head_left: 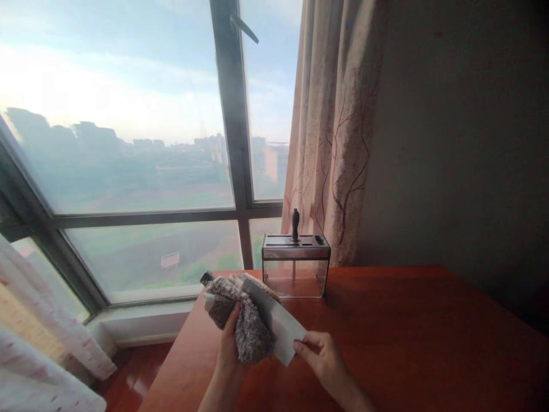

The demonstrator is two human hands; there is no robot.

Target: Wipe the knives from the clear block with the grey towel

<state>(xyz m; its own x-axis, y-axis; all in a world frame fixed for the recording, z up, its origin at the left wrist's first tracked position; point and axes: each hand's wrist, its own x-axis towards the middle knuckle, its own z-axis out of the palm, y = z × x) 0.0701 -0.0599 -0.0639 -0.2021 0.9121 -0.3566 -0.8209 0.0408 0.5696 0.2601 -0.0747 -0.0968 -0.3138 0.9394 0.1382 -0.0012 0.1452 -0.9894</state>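
Observation:
My left hand (230,346) is wrapped round a fluffy grey-brown cloth (253,335), its thumb lying on top. Against the cloth rests the broad grey blade of a kitchen knife (278,323), slanting down to the right. My right hand (319,357) pinches the blade's near right corner between thumb and fingers. A dark end piece (206,278) pokes out past the cloth's far left side; it looks like the knife's handle, most of which is hidden by cloth. Both hands are above the table.
On the reddish wooden table (398,320), a clear-sided knife block (295,249) stands behind the cloth, one knife with a black handle (295,224) upright in it. Beyond are a large window (238,114) and a patterned curtain (334,137). Another curtain (38,366) hangs at lower left.

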